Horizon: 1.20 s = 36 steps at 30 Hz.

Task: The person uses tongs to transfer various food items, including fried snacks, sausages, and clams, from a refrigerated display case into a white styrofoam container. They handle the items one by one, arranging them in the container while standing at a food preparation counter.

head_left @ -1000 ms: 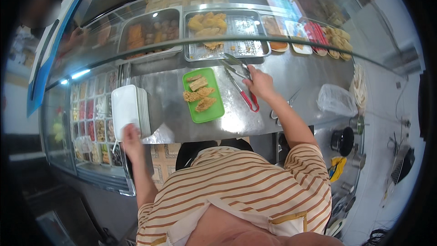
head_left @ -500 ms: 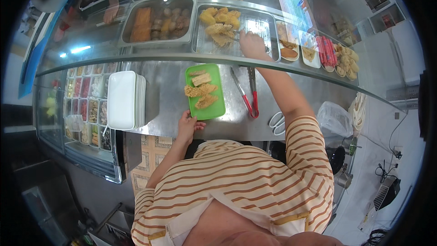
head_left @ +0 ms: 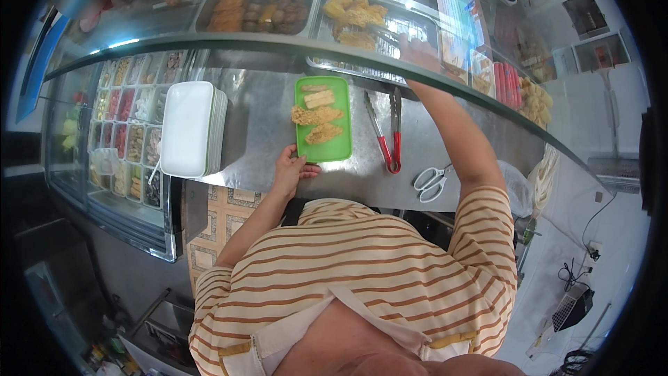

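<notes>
Green tray [head_left: 344, 132], just above frame centre, now has my left hand [head_left: 287, 171] touching its lower-left corner; whether those fingers grip, I can't tell. My right hand [head_left: 419, 53] is now up at the metal tray [head_left: 332, 65], hold unclear behind glass [head_left: 271, 43], so work spans both trays.

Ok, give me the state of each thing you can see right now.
Green tray: on the counter, holding golden pieces.
Red-handled tongs: lying on the counter, arms spread.
Scissors: lying on the counter, blades unclear.
White trays: stacked.
Fried-food tray: partly filled.
Left hand: touching the green tray's near-left corner.
Right hand: behind the glass, grip unclear.
</notes>
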Available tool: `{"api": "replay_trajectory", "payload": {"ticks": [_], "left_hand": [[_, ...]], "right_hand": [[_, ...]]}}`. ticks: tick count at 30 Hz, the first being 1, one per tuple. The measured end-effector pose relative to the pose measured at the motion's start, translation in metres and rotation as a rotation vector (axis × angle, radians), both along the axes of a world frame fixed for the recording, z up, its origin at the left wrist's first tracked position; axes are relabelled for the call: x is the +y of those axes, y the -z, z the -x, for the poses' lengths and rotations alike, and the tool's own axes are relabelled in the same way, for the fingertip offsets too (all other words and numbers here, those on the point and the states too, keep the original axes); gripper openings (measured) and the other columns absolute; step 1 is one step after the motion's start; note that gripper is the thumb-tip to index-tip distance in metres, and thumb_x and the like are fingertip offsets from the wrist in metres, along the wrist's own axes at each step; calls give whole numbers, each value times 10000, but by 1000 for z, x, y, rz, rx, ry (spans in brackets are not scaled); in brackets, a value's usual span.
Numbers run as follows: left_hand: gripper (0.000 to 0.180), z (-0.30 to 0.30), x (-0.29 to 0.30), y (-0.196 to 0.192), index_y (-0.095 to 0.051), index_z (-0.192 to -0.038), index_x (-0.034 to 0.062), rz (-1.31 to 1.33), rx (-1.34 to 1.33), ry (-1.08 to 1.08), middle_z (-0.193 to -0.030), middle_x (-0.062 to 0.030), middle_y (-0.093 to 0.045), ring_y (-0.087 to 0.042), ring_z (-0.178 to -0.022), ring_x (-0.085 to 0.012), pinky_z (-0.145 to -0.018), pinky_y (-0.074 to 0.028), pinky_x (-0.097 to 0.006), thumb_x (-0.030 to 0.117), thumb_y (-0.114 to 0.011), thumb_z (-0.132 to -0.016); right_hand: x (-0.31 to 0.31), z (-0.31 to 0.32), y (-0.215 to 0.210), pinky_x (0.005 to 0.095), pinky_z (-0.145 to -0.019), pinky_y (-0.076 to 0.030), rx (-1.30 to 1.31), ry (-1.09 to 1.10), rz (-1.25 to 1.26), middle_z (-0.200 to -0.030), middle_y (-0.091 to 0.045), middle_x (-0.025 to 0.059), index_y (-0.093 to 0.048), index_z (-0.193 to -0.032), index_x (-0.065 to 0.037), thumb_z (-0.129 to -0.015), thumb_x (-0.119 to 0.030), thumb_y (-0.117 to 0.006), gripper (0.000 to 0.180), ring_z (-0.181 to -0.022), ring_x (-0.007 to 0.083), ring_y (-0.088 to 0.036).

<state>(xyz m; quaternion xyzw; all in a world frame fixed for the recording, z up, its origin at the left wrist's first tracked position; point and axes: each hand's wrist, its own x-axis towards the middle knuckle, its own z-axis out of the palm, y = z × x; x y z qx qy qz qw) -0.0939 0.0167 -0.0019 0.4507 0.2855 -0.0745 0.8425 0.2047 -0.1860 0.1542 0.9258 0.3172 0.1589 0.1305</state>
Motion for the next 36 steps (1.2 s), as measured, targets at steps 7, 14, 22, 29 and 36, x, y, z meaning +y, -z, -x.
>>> {"api": "replay_trajectory", "payload": {"ticks": [7,14,22,29,36], "left_hand": [[290,-1,1,1,-377,-1237,5,-14,2,-7,-966,-180,-642,-694,-754,-266,-616,-589,-323,67,-468,-968],[283,0,-1,-4,-379,-1232,4,-24,6,2,-974,-186,-638,-695,-756,-266,-617,-594,-333,59,-455,-965],[267,2,-1,2,-387,-1220,6,-25,-2,-6,-976,-194,-640,-695,-753,-267,-620,-593,-329,52,-446,-965],[264,2,-4,1,-397,-1213,3,-16,-26,-23,-971,-196,-642,-696,-756,-273,-623,-595,-327,53,-453,-960],[270,1,-5,3,-401,-1216,3,-33,-9,-22,-973,-194,-645,-696,-747,-279,-615,-594,-328,55,-456,-957]], "right_hand": [[-45,128,-20,379,-564,-444,11,-316,-78,-757,-520,79,-541,-1224,-65,-783,-135,-557,447,-696,245,-555],[-49,180,33,350,-572,-427,148,-359,-76,-764,-500,62,-551,-1216,-59,-768,-134,-554,454,-709,224,-528],[-42,190,49,365,-614,-425,184,-368,-45,-783,-516,59,-534,-1218,-74,-786,-139,-544,438,-735,227,-527],[-43,190,49,356,-616,-439,178,-381,-70,-787,-500,54,-527,-1234,-87,-767,-120,-545,469,-728,221,-515],[-39,190,44,376,-625,-435,233,-394,-104,-802,-521,72,-522,-1236,-64,-783,-124,-550,458,-737,241,-532]]}}
